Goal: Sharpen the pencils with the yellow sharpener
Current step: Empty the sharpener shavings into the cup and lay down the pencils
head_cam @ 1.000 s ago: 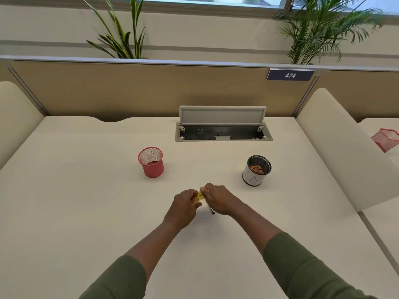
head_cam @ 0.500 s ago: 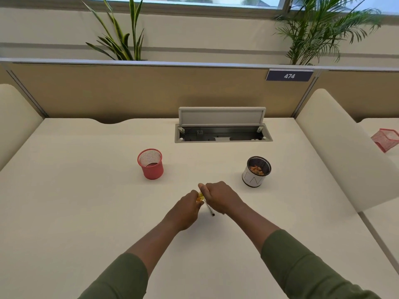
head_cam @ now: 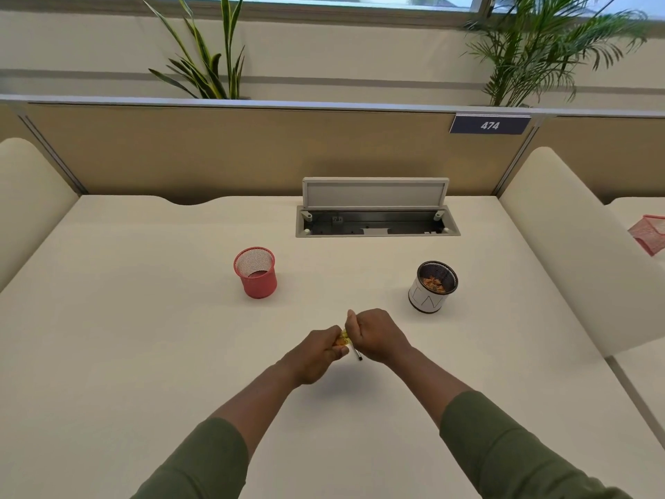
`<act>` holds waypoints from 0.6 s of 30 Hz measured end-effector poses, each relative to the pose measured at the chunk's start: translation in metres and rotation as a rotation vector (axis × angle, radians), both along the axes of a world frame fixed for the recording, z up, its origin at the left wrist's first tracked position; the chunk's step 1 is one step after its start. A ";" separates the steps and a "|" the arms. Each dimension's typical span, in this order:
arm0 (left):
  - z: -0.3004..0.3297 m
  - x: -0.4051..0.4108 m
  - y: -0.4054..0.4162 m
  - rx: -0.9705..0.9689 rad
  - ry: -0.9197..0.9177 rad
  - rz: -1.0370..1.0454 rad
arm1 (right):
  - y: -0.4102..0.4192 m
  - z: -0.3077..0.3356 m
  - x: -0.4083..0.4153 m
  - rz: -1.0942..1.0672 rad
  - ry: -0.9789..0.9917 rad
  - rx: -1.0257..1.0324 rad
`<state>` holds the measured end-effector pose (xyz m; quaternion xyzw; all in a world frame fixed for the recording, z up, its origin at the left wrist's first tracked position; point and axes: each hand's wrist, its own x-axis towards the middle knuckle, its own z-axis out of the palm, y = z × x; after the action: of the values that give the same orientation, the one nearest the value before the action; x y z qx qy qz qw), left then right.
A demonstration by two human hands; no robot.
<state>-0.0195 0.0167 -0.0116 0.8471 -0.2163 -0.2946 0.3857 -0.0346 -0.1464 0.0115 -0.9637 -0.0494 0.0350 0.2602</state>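
My left hand (head_cam: 316,352) is closed around the small yellow sharpener (head_cam: 342,339), of which only a sliver shows between the two hands. My right hand (head_cam: 374,334) is fisted on a thin pencil (head_cam: 357,354); its dark lower end sticks out under the fist and its other end goes into the sharpener. Both hands hover close together over the middle of the cream desk (head_cam: 144,336). Most of the pencil is hidden by my fingers.
A red mesh cup (head_cam: 256,273) stands at the left rear. A white cup with a dark rim (head_cam: 431,288) holding shavings stands at the right rear. An open cable tray (head_cam: 376,223) sits by the back partition. Another red mesh holder (head_cam: 649,234) is on the neighbouring desk.
My right fist has rolled slightly with the pencil in the sharpener, and the left hand shifted a little; both hands stay in the same spot on the desk.
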 end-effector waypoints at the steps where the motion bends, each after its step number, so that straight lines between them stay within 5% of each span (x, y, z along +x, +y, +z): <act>1: 0.000 -0.001 -0.001 -0.003 -0.004 0.003 | 0.000 0.001 -0.001 -0.003 -0.003 -0.002; 7: -0.007 -0.009 -0.004 0.106 -0.242 0.095 | 0.009 -0.006 0.010 -0.183 0.069 0.059; 11: -0.008 -0.006 0.001 0.126 -0.261 0.121 | 0.004 -0.001 0.014 -0.298 0.249 0.148; 18: -0.007 -0.003 0.004 0.072 -0.263 0.121 | 0.005 0.004 0.010 -0.219 0.225 0.146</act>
<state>-0.0220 0.0210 -0.0187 0.9033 -0.2028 -0.1649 0.3402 -0.0246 -0.1410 0.0155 -0.9318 0.0832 0.1105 0.3355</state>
